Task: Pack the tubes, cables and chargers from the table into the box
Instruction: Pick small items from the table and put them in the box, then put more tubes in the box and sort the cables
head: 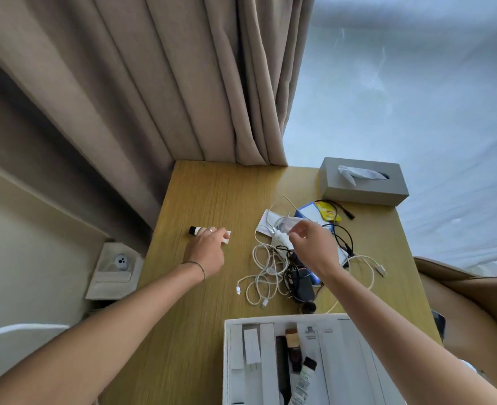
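A white tube with a black cap (195,230) lies on the wooden table (212,194), and my left hand (207,250) covers most of it with fingers closed over it. My right hand (314,244) hovers over a tangle of white cables (263,273), black cables (343,238) and a black charger (302,283); its fingertips pinch a small clear packet or cable end near a white charger (279,238). The open white box (343,361) sits at the near edge and holds tubes (304,378), a comb and small cartons.
A grey tissue box (364,182) stands at the far right corner. Papers, a blue card and a yellow sachet (326,210) lie behind the cables. Curtains hang behind the table; a brown chair (469,293) is at the right.
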{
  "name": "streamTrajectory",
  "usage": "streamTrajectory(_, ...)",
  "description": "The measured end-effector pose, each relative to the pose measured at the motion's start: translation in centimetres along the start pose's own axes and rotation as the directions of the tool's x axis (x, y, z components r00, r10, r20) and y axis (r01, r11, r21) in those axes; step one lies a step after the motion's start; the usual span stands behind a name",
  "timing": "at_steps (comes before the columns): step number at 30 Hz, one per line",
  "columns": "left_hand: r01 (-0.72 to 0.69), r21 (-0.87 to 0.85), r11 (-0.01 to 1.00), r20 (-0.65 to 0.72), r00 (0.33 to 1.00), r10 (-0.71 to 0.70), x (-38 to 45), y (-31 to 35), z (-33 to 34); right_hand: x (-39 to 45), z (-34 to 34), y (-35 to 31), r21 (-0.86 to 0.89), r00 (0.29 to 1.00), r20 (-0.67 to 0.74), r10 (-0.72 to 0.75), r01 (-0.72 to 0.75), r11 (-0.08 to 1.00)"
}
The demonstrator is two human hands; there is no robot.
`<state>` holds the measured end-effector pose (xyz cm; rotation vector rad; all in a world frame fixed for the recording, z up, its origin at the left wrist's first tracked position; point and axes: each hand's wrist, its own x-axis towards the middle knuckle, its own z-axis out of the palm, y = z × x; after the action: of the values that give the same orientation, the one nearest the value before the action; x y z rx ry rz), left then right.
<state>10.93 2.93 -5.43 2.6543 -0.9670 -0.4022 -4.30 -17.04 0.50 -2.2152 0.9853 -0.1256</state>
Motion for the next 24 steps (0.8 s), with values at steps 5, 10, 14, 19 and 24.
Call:
streamTrajectory(5, -0.023, 0.266, 0.964, 0.066, 0.998, 0.005, 3.7, -2.1, 1.3, 2.5, 0.7, 1.3, -0.088, 0.999, 0.001, 0.049, -0.049, 0.995)
streamTrajectory(10, -0.040, 0.361, 0.932, 0.069, 0.997, 0.016, 5.6, -4.1, 3.1, 4.6, 1.1, 3.0, -0.134, 0.998, 0.003, 0.061, -0.060, 0.989)
streamTrajectory(14, -0.019, 0.272, 0.962, 0.052, 0.999, 0.005, 6.1, -5.0, 3.8, 6.4, 1.6, 4.0, -0.197, 1.000, -0.006, 0.025, -0.026, 0.980)
streamTrajectory(19, 0.072, 0.041, 0.997, 0.062, 0.995, -0.075, 5.6, -4.9, 3.4, 8.1, 2.6, 4.5, -0.348, 0.999, 0.032, -0.042, 0.050, 0.936)
streamTrajectory(24, 0.055, -0.253, 0.966, 0.021, 0.998, -0.051, 3.6, -2.4, 1.7, 9.7, 3.2, 5.2, -0.429, 0.996, 0.048, -0.079, 0.092, 0.899)
